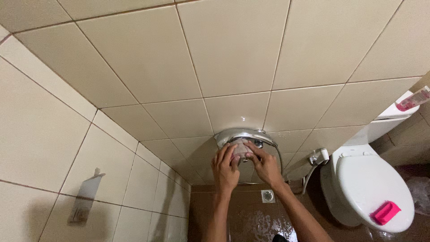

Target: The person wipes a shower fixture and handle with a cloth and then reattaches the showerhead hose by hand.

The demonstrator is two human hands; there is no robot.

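up high, both hands point(244, 166) cup the chrome fixture point(244, 136).

A pale pinkish cloth point(240, 148) was bunched up against a shiny chrome tap fitting point(244, 136) mounted low on the beige tiled wall, just beneath the fitting's curved top.

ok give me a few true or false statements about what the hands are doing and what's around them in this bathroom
1. Both the left hand and the right hand are at the chrome fixture on the tiled wall. True.
2. The toilet lid is up. False: it is closed.
3. A pink object lies on the toilet lid. True.
4. The floor drain is left of both arms. False: it sits between them.
5. A pale cloth is between the hands. True.
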